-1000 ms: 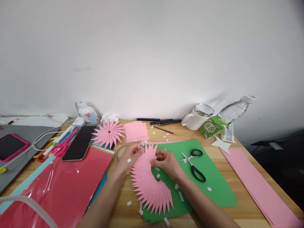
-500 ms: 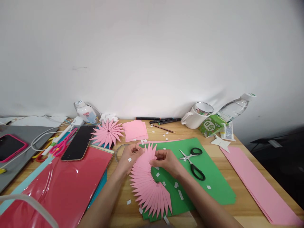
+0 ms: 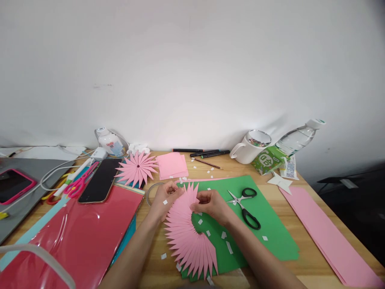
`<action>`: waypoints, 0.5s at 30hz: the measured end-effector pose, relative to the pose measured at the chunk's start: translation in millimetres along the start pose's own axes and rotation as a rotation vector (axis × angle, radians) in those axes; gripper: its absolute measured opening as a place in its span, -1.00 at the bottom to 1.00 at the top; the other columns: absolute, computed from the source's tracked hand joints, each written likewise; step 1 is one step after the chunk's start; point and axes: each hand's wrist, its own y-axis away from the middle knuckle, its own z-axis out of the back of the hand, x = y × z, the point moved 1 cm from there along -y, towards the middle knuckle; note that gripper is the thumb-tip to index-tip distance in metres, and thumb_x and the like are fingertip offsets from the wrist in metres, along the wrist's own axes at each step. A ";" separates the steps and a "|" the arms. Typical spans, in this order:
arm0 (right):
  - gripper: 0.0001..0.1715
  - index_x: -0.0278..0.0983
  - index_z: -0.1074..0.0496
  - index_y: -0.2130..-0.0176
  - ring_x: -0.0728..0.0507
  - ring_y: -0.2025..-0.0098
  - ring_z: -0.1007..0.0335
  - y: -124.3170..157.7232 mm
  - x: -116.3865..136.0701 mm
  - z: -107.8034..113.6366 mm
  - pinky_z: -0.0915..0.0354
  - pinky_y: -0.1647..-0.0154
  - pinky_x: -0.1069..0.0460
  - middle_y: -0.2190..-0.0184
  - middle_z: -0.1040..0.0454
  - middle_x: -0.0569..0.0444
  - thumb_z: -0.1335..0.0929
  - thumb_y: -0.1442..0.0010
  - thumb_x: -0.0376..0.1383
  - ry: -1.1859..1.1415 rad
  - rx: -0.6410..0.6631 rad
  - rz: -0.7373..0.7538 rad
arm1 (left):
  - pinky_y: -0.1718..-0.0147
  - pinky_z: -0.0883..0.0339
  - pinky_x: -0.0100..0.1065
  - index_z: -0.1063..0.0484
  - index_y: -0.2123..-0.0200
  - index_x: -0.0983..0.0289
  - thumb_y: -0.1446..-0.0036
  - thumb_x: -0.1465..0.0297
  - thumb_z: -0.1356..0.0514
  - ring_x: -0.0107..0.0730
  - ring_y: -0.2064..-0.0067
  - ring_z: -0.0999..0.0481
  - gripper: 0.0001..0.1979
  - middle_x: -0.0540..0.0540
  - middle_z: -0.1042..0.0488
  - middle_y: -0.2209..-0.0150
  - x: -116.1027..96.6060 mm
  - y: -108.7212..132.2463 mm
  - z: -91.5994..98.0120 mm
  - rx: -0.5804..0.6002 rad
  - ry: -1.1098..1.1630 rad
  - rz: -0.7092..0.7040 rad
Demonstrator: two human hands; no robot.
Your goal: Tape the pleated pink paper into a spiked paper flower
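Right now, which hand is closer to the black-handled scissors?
Right. The right hand is left of the black-handled scissors, on the pink paper fan; the left hand is farther left, at the fan's outer edge.

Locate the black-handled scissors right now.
In the head view, the black-handled scissors lie spread open on the green paper, right of centre, to the right of the curved pink folded-paper piece.

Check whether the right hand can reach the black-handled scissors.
Probably yes: the black-handled scissors lie exposed on the green paper nearby, though the right hand holds the pink paper fan.
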 end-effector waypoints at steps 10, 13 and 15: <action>-0.51 -0.31 -0.28 0.64 0.04 0.57 -0.14 -0.6 -3.1 -4.9 -0.03 0.52 0.10 0.67 -0.21 0.25 -0.57 0.36 -0.12 -0.059 -0.032 0.004 | 0.55 -0.06 -0.49 -0.33 0.61 0.29 0.16 0.26 -0.29 -0.52 0.52 -0.21 -0.74 -0.08 -0.28 0.60 1.2 -1.2 1.0 -0.035 -0.041 -0.031; -0.51 -0.33 -0.33 0.63 0.06 0.57 -0.12 0.4 -0.9 -6.3 -0.06 0.52 0.10 0.65 -0.25 0.23 -0.58 0.41 -0.12 -0.092 -0.038 -0.007 | 0.55 -0.05 -0.49 -0.32 0.62 0.29 0.17 0.26 -0.29 -0.53 0.53 -0.21 -0.74 -0.09 -0.27 0.60 -0.2 -0.8 0.2 -0.042 -0.024 -0.017; -0.51 -0.33 -0.38 0.60 0.03 0.56 -0.17 1.1 0.5 -7.1 -0.12 0.50 0.09 0.64 -0.32 0.21 -0.59 0.44 -0.11 -0.115 -0.028 -0.030 | 0.55 -0.04 -0.49 -0.32 0.62 0.29 0.17 0.26 -0.30 -0.53 0.53 -0.20 -0.74 -0.09 -0.27 0.60 -1.6 -0.3 -0.3 -0.048 -0.016 -0.014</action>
